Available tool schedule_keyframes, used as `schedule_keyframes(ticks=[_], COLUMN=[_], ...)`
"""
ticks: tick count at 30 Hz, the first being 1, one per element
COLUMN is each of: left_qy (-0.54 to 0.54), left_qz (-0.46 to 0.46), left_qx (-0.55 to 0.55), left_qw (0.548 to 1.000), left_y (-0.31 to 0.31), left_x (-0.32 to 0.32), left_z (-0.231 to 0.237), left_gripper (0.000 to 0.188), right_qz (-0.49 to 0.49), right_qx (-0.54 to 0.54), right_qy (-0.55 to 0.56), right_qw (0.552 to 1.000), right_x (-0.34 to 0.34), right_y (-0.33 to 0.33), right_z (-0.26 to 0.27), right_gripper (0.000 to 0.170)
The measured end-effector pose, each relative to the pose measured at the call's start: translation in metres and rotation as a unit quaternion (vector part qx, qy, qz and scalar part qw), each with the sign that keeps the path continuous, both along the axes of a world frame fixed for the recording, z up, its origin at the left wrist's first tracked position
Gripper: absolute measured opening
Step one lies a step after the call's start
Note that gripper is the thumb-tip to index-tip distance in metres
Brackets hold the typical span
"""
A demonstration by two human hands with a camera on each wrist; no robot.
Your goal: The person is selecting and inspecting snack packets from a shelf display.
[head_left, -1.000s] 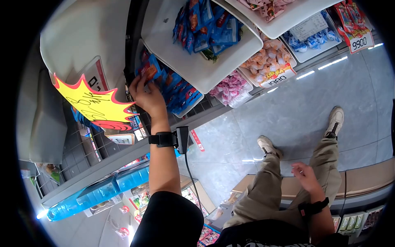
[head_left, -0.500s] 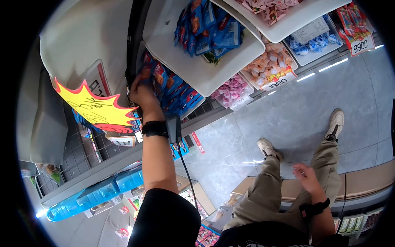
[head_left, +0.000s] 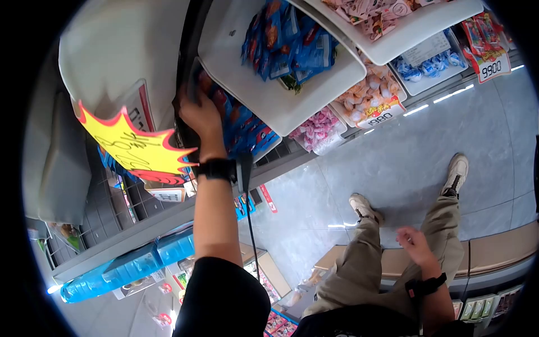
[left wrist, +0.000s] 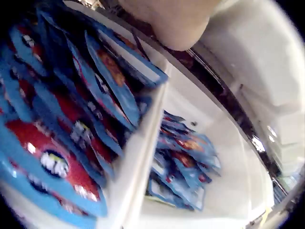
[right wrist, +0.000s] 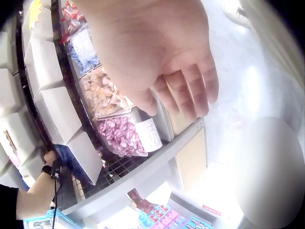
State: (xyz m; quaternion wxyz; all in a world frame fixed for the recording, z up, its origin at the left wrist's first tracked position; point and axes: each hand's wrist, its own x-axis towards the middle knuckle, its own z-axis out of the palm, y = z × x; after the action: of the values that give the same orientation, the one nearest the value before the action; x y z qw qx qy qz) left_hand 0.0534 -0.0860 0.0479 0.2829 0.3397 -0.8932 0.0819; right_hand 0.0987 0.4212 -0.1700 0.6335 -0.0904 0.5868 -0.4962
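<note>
My left hand [head_left: 202, 117] reaches to the side of a white bin of blue snack packets [head_left: 245, 128], by the dark rack edge. Its blurred fingertips are partly hidden in shadow there, and I cannot tell whether they hold anything. In the left wrist view only the bare edge of the left hand [left wrist: 174, 24] shows, above the bins, with red-and-blue packets [left wrist: 57, 152] close by on the left. My right hand [head_left: 415, 245] hangs by the trouser leg, holding nothing. Seen from its wrist, the right hand [right wrist: 157, 52] has loosely bent fingers.
A higher white bin [head_left: 224, 48] of blue packets overhangs the lower one. Bins of pink candies [head_left: 315, 124] and orange-wrapped candies [head_left: 370, 92] stand further right. A yellow price sign [head_left: 135, 147] juts out beside the left forearm. Grey floor [head_left: 359, 157] lies beyond the shelf edge.
My left hand has moved from a packet in the lower bin to the bin's side, then further along the rack edge. The right hand hangs almost unchanged.
</note>
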Motion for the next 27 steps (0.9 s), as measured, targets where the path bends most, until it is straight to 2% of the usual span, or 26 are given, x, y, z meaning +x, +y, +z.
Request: schedule_keyframes(ticks=[1, 3, 4, 6, 7, 9, 10, 12, 15, 19, 21, 25, 27], left_qy=[0.002, -0.079, -0.079, -0.185, -0.185, -0.134, -0.134, -0.094, -0.152, -0.172, -0.072, -0.021, 0.076], left_qz=[-0.005, -0.102, -0.104, -0.174, -0.174, -0.081, -0.082, 0.006, 0.005, 0.04, 0.014, -0.041, -0.08], left_qx=[-0.001, 0.008, 0.009, -0.021, -0.02, 0.072, 0.071, 0.258, 0.241, 0.185, 0.193, 0.238, 0.341], left_qw=[1.0, 0.992, 0.991, 0.967, 0.967, 0.985, 0.985, 0.962, 0.959, 0.967, 0.978, 0.97, 0.934], left_y=[0.018, 0.055, 0.06, 0.06, 0.055, 0.039, 0.024, -0.006, -0.018, 0.016, 0.016, 0.026, 0.025], left_x=[-0.008, -0.025, -0.034, -0.05, -0.057, -0.075, -0.083, -0.096, -0.101, -0.106, -0.102, -0.092, -0.084], left_z=[-0.001, -0.006, -0.009, -0.018, -0.023, -0.033, -0.036, -0.041, -0.054, -0.034, -0.035, -0.031, -0.033], left_gripper=[0.032, 0.036, 0.036, 0.042, 0.042, 0.044, 0.044, 0.047, 0.042, 0.033, 0.026, 0.024, 0.019], right_qz=[0.005, -0.005, -0.009, -0.01, -0.013, -0.014, -0.016, -0.02, -0.021, -0.028, -0.029, -0.035, -0.025], right_qx=[0.002, -0.003, -0.007, -0.003, -0.002, -0.003, -0.004, -0.006, -0.009, -0.017, -0.018, -0.015, -0.012], right_qy=[0.009, 0.01, 0.007, 0.001, -0.004, -0.002, 0.001, 0.001, 0.0, 0.008, 0.006, 0.002, 0.003], right_qw=[1.0, 1.0, 1.0, 1.0, 1.0, 1.0, 1.0, 1.0, 1.0, 0.999, 0.999, 0.999, 1.0], right_x=[0.001, 0.003, 0.004, 0.0, -0.002, -0.001, -0.001, 0.001, 0.001, 0.0, 0.001, 0.003, 0.003], right_y=[0.0, 0.0, 0.002, 0.0, 0.0, 0.001, 0.002, 0.005, 0.007, 0.005, 0.005, 0.001, 0.0], right_z=[-0.001, -0.003, -0.003, 0.002, 0.004, 0.002, 0.001, -0.002, -0.001, 0.0, -0.001, 0.001, 0.002], right_gripper=[0.019, 0.019, 0.019, 0.019, 0.019, 0.019, 0.02, 0.02, 0.019, 0.019, 0.019, 0.018, 0.018])
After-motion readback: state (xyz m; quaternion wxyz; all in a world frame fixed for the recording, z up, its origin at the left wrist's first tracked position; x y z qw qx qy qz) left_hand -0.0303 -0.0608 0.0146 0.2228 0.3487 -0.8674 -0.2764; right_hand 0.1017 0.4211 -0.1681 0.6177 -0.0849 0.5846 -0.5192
